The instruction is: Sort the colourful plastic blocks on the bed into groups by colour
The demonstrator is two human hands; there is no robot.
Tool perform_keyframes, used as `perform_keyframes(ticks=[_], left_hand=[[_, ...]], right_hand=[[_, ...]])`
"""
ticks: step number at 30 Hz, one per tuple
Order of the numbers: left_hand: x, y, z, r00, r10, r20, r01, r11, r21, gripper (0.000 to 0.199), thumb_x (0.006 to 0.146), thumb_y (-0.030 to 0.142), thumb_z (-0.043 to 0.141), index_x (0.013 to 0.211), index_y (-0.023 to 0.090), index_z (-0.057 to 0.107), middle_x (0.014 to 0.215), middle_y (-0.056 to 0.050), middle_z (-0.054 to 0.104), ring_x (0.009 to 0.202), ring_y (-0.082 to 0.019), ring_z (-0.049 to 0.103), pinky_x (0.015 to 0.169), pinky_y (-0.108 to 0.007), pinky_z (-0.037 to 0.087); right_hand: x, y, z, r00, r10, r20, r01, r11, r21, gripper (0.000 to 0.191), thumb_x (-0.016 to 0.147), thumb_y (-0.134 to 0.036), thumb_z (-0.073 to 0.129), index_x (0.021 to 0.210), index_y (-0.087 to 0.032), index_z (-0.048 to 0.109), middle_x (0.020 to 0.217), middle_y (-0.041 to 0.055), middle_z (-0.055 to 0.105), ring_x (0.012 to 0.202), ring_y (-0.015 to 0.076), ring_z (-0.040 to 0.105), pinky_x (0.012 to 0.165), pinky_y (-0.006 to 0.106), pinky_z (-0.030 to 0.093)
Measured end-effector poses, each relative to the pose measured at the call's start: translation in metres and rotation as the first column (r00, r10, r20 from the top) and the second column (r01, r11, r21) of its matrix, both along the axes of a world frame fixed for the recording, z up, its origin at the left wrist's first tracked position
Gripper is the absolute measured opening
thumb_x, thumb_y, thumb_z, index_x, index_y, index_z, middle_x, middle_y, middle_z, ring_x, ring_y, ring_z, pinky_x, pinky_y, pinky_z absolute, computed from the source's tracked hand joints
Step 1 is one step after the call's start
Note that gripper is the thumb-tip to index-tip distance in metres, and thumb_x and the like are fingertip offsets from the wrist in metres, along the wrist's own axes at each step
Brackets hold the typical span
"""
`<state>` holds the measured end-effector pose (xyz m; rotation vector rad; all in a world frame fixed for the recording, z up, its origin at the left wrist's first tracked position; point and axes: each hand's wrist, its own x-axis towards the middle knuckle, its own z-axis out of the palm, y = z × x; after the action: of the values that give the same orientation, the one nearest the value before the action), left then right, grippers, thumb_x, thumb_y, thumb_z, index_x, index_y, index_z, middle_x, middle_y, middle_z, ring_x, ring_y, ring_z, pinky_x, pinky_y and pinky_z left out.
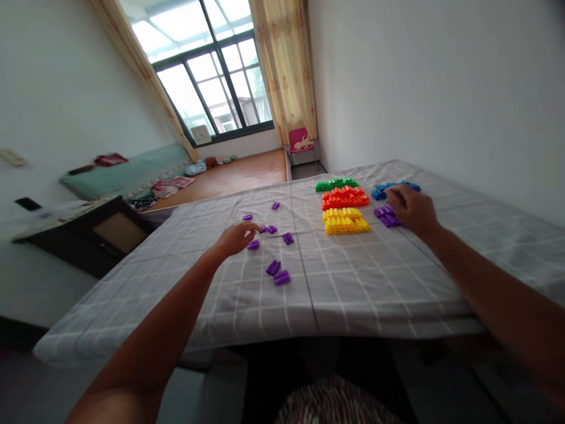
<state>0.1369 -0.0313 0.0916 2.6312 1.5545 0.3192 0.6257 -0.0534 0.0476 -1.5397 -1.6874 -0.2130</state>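
Small purple tube-like plastic pieces [282, 277] lie scattered over the left and middle of the bed. My left hand [238, 237] is among them, fingers stretched out and apart. Its fingertips are close to a purple piece [263, 228]; I cannot tell whether they touch it. On the right, my right hand [415, 209] hovers by a small purple stack [386, 215] with its fingers curled together. What they hold, if anything, is hidden. Behind that hand is a pile of blue pieces [379, 191], partly covered by it.
Neat stacks of yellow pieces [345, 222], orange-red pieces [344, 198] and green pieces [336, 184] stand left of my right hand. A grey checked sheet [353, 288] covers the bed. Farther off are a dark cabinet [88, 232], a pink chair [298, 139] and a window.
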Motion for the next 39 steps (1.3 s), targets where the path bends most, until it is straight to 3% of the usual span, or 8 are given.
perform_keyframes(ticks=[4, 7, 14, 18, 24, 28, 34, 39], left_hand=[[-0.044, -0.004, -0.021, 0.994, 0.102, -0.027, -0.103, 0.994, -0.044, 0.037, 0.080, 0.018, 0.048, 0.110, 0.023, 0.068, 0.114, -0.003, 0.069, 0.096, -0.017, 0.064, 0.092, -0.031, 0.049], [-0.047, -0.001, -0.036, 0.999, 0.044, 0.002, -0.044, 0.998, -0.044, 0.045, 0.075, 0.007, 0.046, 0.111, 0.023, 0.068, 0.117, -0.002, 0.068, 0.107, -0.017, 0.061, 0.099, -0.031, 0.045], [-0.032, 0.003, -0.052, 0.979, -0.189, 0.083, 0.197, 0.976, -0.097, 0.057, 0.063, -0.003, 0.049, 0.112, 0.022, 0.067, 0.121, -0.003, 0.066, 0.114, -0.017, 0.059, 0.103, -0.030, 0.042], [-0.031, 0.000, -0.047, 0.983, -0.164, 0.084, 0.176, 0.970, -0.167, 0.037, 0.073, 0.014, 0.058, 0.108, 0.022, 0.068, 0.115, -0.004, 0.068, 0.106, -0.021, 0.062, 0.097, -0.032, 0.047], [-0.011, 0.007, -0.044, 0.999, 0.000, 0.040, 0.003, 0.997, -0.077, 0.038, 0.081, 0.030, 0.059, 0.118, 0.025, 0.063, 0.106, -0.003, 0.070, 0.096, -0.020, 0.064, 0.089, -0.031, 0.048], [0.032, 0.014, -0.027, 0.996, -0.052, 0.077, 0.051, 0.999, 0.013, 0.037, 0.086, 0.037, 0.053, 0.119, 0.024, 0.062, 0.103, -0.003, 0.070, 0.087, -0.017, 0.064, 0.083, -0.029, 0.049], [0.131, 0.023, 0.000, 0.946, -0.286, 0.153, 0.278, 0.958, 0.070, 0.035, 0.083, 0.038, 0.058, 0.114, 0.023, 0.063, 0.100, -0.002, 0.070, 0.082, -0.016, 0.065, 0.077, -0.028, 0.051], [0.230, 0.026, 0.010, 0.883, -0.452, 0.127, 0.433, 0.888, 0.153, 0.027, 0.079, 0.029, 0.061, 0.105, 0.024, 0.065, 0.100, -0.002, 0.070, 0.093, -0.018, 0.062, 0.084, -0.031, 0.050]], right_hand=[[-0.106, 0.000, 0.011, 0.815, 0.547, 0.191, -0.505, 0.832, -0.228, 0.027, 0.089, -0.025, 0.048, 0.109, -0.021, 0.066, 0.106, 0.0092, 0.069, 0.096, 0.0225, 0.063, 0.086, 0.033, 0.047], [-0.176, 0.012, 0.003, 0.602, 0.747, 0.281, -0.677, 0.665, -0.317, 0.045, 0.080, -0.004, 0.048, 0.117, -0.023, 0.065, 0.118, 0.0075, 0.066, 0.109, 0.0220, 0.057, 0.095, 0.037, 0.043], [-0.244, 0.049, -0.020, 0.440, 0.856, 0.270, -0.692, 0.515, -0.505, 0.053, 0.070, 0.004, 0.051, 0.113, -0.023, 0.067, 0.123, 0.0056, 0.066, 0.108, 0.0208, 0.058, 0.093, 0.034, 0.042], [-0.242, 0.049, -0.013, 0.521, 0.815, 0.254, -0.610, 0.564, -0.556, 0.038, 0.075, -0.004, 0.056, 0.108, -0.018, 0.068, 0.105, 0.0087, 0.071, 0.093, 0.0200, 0.064, 0.085, 0.030, 0.045], [-0.210, 0.031, 0.004, 0.710, 0.701, 0.059, -0.566, 0.619, -0.544, 0.033, 0.072, -0.017, 0.070, 0.105, -0.018, 0.066, 0.096, 0.0048, 0.072, 0.080, 0.0162, 0.065, 0.072, 0.024, 0.046], [-0.167, 0.027, 0.020, 0.795, 0.603, -0.066, -0.563, 0.694, -0.449, 0.030, 0.069, -0.025, 0.075, 0.096, -0.016, 0.067, 0.086, 0.0037, 0.071, 0.075, 0.0155, 0.064, 0.067, 0.023, 0.046], [-0.021, 0.041, 0.033, 0.786, 0.310, -0.535, -0.469, 0.863, -0.189, 0.031, 0.077, -0.038, 0.068, 0.097, -0.015, 0.068, 0.088, 0.0050, 0.071, 0.073, 0.0140, 0.063, 0.066, 0.024, 0.049], [0.097, 0.029, -0.010, 0.764, -0.059, -0.643, -0.160, 0.947, -0.278, 0.030, 0.074, -0.036, 0.070, 0.094, -0.013, 0.068, 0.077, 0.0057, 0.070, 0.061, 0.0120, 0.059, 0.056, 0.022, 0.048]])
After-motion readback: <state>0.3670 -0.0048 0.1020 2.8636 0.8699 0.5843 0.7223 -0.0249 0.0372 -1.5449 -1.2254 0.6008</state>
